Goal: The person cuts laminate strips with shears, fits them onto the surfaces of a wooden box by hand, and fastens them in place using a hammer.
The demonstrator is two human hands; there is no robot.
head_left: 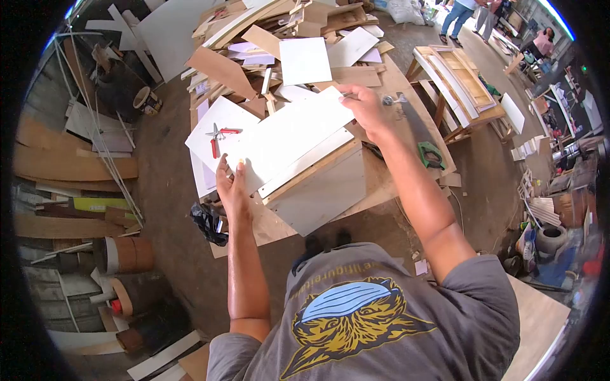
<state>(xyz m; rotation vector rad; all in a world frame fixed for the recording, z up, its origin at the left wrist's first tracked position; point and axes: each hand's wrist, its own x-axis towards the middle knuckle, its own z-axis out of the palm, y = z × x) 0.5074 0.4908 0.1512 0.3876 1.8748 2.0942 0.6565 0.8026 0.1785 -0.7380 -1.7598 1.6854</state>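
A white rectangular board (295,136) is held between my two hands, tilted above the worktable. My left hand (234,187) grips its near left end, thumb on the upper face. At the far right corner, my right hand (365,111) pinches the edge. Just below the board is a box-like wooden piece (324,193) with a pale grey side and a white strip along its top. Red-handled snips (216,134) lie spread on another white panel (206,152), left of the board. A handsaw with a green handle (431,155) rests right of my right forearm.
Wood offcuts (222,70) pile up at the table's far side. A black plastic bag (210,223) hangs at the left edge. Another wooden stand (457,86) is at right. People (460,19) stand in the background. Boards (76,162) and a bucket (147,100) line the left.
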